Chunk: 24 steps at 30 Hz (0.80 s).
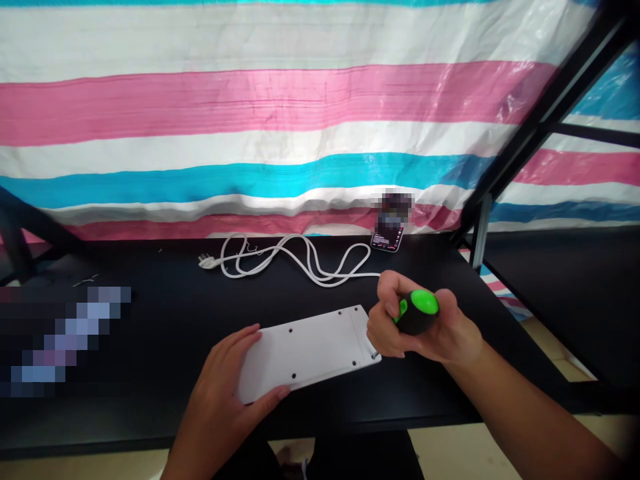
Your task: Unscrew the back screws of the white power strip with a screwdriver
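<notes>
A white power strip casing [315, 350] lies with its screw-hole side up, dark holes along its edges. My left hand [230, 380] grips its left end, fingers on the far edge and thumb on the near edge. Wrapped round the green and black handle of a screwdriver [418, 312] is my right hand [420, 320], above the casing's right end. The metal tip shows at the hole in the near right corner. Part of the casing's right end is hidden behind my right hand.
Behind the casing, a white cable [310, 263] with a plug [207, 261] lies loosely coiled on the black table [165, 320]. A phone [387, 230] leans against the striped sheet [280, 100] at the back. Black frame bars stand at both sides; a blurred-out patch covers the left.
</notes>
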Tool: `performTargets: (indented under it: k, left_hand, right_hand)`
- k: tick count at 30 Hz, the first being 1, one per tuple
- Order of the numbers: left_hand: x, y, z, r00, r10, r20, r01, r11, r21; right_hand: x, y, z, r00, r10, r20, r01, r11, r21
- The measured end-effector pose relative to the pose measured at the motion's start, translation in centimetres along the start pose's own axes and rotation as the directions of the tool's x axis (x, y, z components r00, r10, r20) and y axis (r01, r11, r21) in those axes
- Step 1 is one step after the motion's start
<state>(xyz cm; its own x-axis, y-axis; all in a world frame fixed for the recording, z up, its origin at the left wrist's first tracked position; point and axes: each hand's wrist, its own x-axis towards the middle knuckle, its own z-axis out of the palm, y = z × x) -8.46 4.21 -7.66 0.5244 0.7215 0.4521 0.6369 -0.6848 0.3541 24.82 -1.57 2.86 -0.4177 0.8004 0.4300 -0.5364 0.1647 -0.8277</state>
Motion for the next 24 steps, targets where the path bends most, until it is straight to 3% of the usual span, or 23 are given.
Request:
performTargets:
  k: [24]
  left_hand:
    - [0.07,-0.01,0.02,1.0,-0.008,0.01,0.008,1.0,-0.008]
  right_hand:
    - [0.22,-0.03,-0.09,0.999,-0.027,-0.025,0.026,1.0,-0.017]
